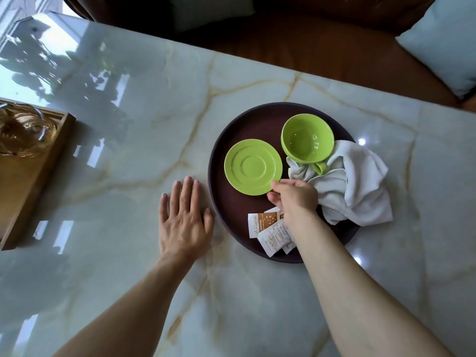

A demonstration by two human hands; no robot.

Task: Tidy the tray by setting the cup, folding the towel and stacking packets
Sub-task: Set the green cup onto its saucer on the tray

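Note:
A round dark brown tray (pixel 226 215) lies on the marble table. On it sit a green saucer (pixel 252 166), a green cup (pixel 307 137) with its handle resting on a crumpled grey-white towel (pixel 358 186), and several sugar packets (pixel 270 230) near the front rim. My right hand (pixel 293 199) pinches the saucer's near right edge, its forearm crossing over some packets. My left hand (pixel 184 217) lies flat on the table, fingers straight, thumb touching the tray's left rim.
A wooden tray (pixel 31 176) holding a glass teapot (pixel 20 130) stands at the left edge. A brown leather sofa (pixel 309 42) with a pale blue cushion (pixel 443 42) runs behind the table's far edge.

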